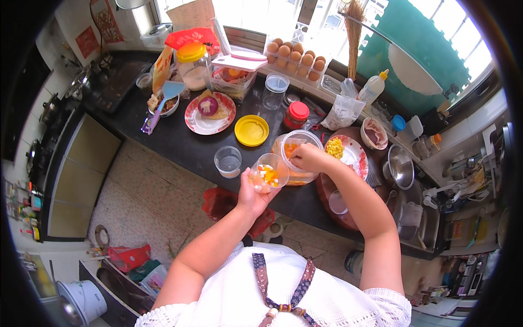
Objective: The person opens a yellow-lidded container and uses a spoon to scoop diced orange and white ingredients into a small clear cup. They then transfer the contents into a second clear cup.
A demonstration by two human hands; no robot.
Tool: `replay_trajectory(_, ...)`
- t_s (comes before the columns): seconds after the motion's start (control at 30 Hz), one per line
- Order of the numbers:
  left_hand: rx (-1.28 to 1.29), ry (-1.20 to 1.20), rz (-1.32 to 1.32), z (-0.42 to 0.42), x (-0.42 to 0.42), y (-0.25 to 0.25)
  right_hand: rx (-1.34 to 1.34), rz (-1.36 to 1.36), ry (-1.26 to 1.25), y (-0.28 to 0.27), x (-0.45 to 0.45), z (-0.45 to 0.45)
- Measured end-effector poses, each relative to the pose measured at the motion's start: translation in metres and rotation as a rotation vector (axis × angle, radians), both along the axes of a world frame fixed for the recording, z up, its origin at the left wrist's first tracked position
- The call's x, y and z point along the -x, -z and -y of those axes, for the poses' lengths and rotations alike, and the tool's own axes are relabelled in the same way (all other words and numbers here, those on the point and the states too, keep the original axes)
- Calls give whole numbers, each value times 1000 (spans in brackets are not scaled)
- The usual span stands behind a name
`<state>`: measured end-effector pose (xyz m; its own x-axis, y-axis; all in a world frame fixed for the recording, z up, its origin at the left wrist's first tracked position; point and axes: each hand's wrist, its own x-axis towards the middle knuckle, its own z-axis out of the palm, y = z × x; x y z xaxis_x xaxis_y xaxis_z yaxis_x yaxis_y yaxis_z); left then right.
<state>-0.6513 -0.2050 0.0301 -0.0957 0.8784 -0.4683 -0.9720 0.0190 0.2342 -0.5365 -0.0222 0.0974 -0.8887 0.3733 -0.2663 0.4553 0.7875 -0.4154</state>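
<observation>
My left hand holds a clear plastic cup, tilted over the counter's front edge. White and orange diced pieces lie inside it. Just to its right stands a wide-mouthed clear plastic jar with orange pieces in it. The fingers of my right hand dip into the jar's mouth, bunched together. Whether they pinch anything is hidden. Another clear cup rests on the counter left of the held one. Behind it lies a yellow lid.
A red-patterned plate with corn kernels sits on a round brown board, by the sink. Farther back are a red-lidded jar, an onion on a plate, and eggs along the windowsill.
</observation>
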Motion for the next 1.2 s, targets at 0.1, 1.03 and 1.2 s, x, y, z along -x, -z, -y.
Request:
replay_trajectory(0.1, 1, -3, 6, -1, -1, 1, 219, 14, 169, -5, 3, -2)
replay_trajectory(1.03, 5, 19, -35, -3, 0, 2, 771, -148, 472, -43, -32, -30)
replay_trajectory(1.2, 17, 17, -41, -2, 0, 0, 956, -200, 588, -36, -52, -43)
